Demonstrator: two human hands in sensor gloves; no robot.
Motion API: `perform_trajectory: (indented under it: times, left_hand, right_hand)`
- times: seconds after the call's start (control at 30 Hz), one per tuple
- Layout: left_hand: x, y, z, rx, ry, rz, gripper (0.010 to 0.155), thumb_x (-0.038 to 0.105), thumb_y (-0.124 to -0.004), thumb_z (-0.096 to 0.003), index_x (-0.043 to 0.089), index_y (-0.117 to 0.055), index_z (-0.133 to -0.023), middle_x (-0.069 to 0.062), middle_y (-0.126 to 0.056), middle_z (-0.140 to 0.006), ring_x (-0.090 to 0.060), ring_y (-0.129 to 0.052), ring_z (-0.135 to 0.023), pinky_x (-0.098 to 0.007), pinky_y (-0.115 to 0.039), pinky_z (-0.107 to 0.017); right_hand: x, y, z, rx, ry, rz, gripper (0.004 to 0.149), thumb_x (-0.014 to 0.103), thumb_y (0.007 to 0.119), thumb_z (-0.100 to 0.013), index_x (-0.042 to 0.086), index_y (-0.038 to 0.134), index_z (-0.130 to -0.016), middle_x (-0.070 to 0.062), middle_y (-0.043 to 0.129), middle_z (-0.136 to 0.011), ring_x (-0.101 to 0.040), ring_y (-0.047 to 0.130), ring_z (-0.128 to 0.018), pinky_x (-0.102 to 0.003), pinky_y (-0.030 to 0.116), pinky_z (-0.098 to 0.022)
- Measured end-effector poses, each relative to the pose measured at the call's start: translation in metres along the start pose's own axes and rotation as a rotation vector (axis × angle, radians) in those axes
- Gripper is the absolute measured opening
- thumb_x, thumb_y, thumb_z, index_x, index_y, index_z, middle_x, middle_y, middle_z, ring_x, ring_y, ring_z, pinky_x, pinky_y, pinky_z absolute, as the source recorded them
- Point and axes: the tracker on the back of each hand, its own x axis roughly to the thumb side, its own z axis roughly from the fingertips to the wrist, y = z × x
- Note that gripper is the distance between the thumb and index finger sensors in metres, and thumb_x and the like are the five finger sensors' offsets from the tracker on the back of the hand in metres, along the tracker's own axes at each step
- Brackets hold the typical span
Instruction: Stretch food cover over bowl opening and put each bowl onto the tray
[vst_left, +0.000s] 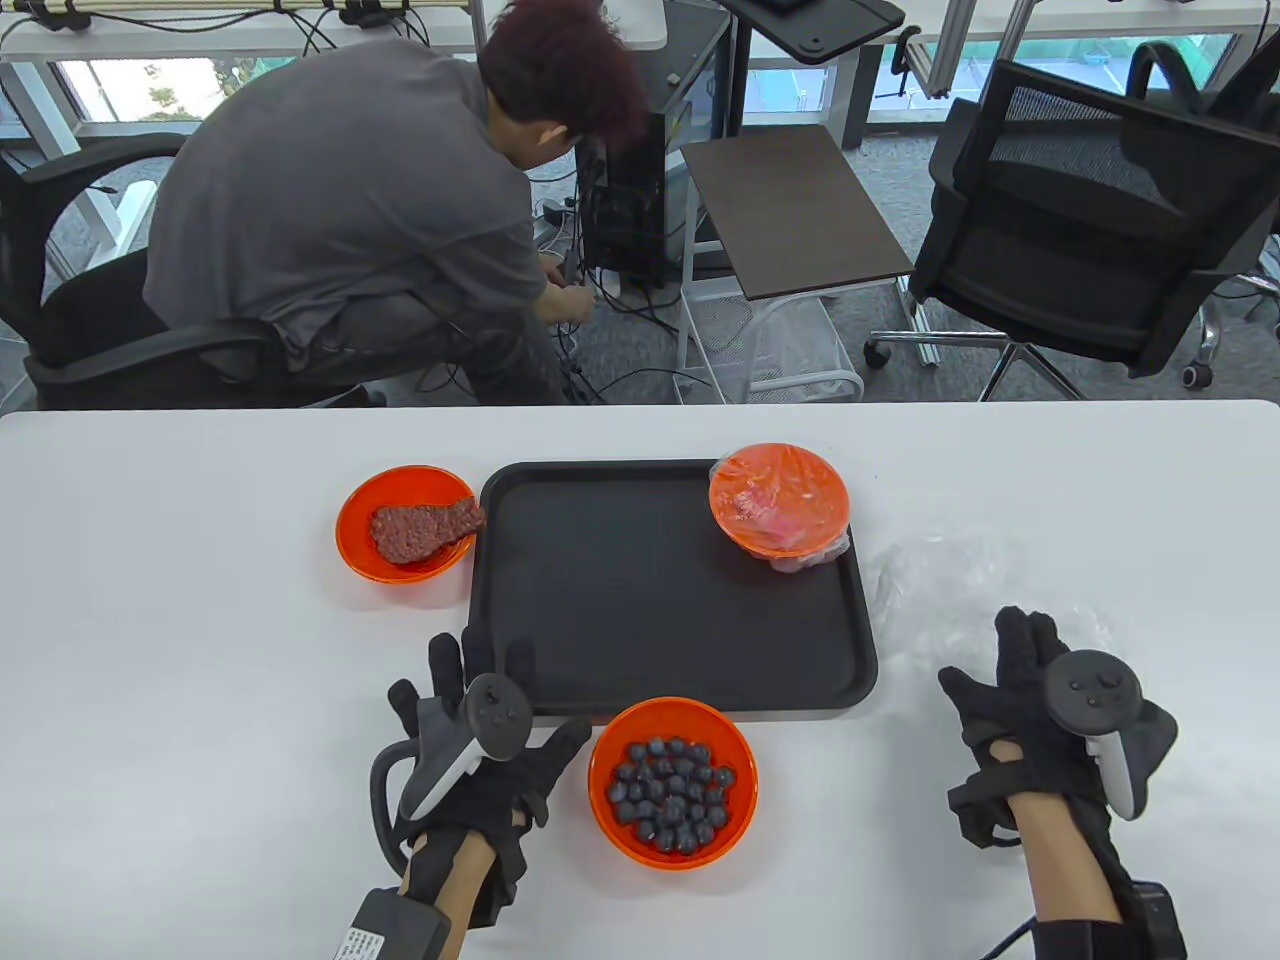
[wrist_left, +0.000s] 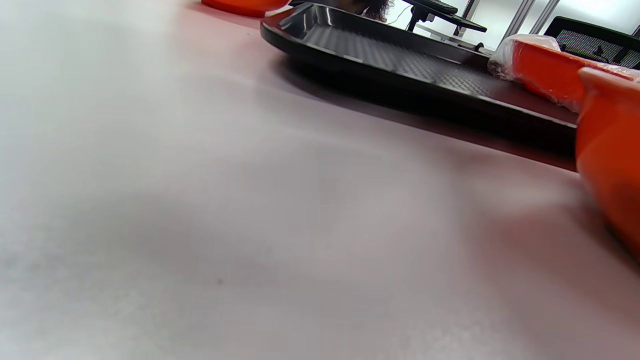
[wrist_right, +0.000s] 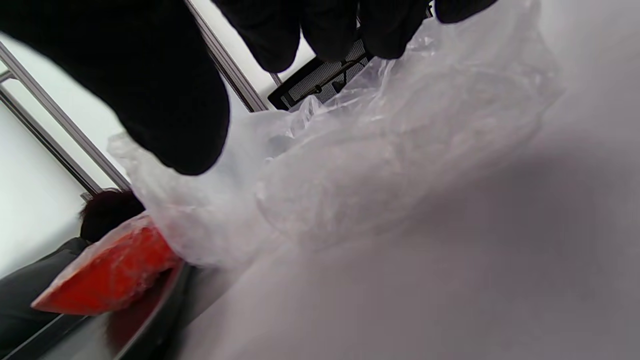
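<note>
A black tray (vst_left: 640, 640) lies mid-table, with a covered orange bowl (vst_left: 780, 498) at its far right corner. An uncovered orange bowl of blueberries (vst_left: 672, 782) stands just in front of the tray. Another uncovered orange bowl with a piece of meat (vst_left: 405, 522) sits left of the tray. Loose clear food covers (vst_left: 940, 580) lie right of the tray. My left hand (vst_left: 470, 720) rests flat on the table left of the blueberry bowl, fingers straight. My right hand (vst_left: 1020, 670) lies open at the near edge of the covers; in the right wrist view its fingertips (wrist_right: 320, 30) hover over the plastic (wrist_right: 380, 150).
Beyond the table a person (vst_left: 380, 200) sits bent over cables. Behind the table stand a small side table (vst_left: 790, 210) and a black office chair (vst_left: 1080, 210). The left wrist view shows the tray edge (wrist_left: 400, 85) and the blueberry bowl's wall (wrist_left: 610, 150).
</note>
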Motion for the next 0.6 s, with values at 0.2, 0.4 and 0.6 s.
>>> perform_trajectory:
  times: [0.2, 0.4, 0.6]
  left_hand:
    - [-0.001, 0.000, 0.000, -0.002, 0.007, -0.006, 0.096, 0.092, -0.046, -0.0370, 0.048, -0.006, -0.112, 0.010, 0.015, -0.118, -0.020, 0.021, -0.110, -0.060, 0.009, -0.071]
    - [-0.002, 0.000, -0.002, -0.010, 0.021, -0.015, 0.096, 0.092, -0.046, -0.0371, 0.048, -0.006, -0.112, 0.010, 0.015, -0.118, -0.019, 0.022, -0.109, -0.060, 0.010, -0.071]
    - [-0.003, 0.001, 0.000, -0.011, 0.037, -0.033, 0.096, 0.092, -0.046, -0.0371, 0.048, -0.005, -0.112, 0.011, 0.018, -0.117, -0.018, 0.024, -0.108, -0.059, 0.012, -0.069]
  right_hand:
    - [-0.004, 0.018, -0.014, 0.028, 0.077, 0.117, 0.079, 0.036, 0.101, -0.042, 0.022, 0.063, -0.110, -0.010, 0.069, -0.110, -0.043, 0.069, -0.099, -0.053, 0.062, -0.071]
    - [0.002, 0.016, -0.009, -0.091, 0.073, 0.207, 0.051, 0.026, 0.101, -0.041, 0.023, 0.090, -0.091, -0.007, 0.093, -0.089, -0.039, 0.093, -0.077, -0.043, 0.085, -0.056]
    - [0.010, -0.004, 0.004, -0.182, 0.029, 0.208, 0.042, 0.025, 0.101, -0.039, 0.024, 0.096, -0.081, -0.006, 0.101, -0.076, -0.032, 0.103, -0.064, -0.038, 0.093, -0.045]
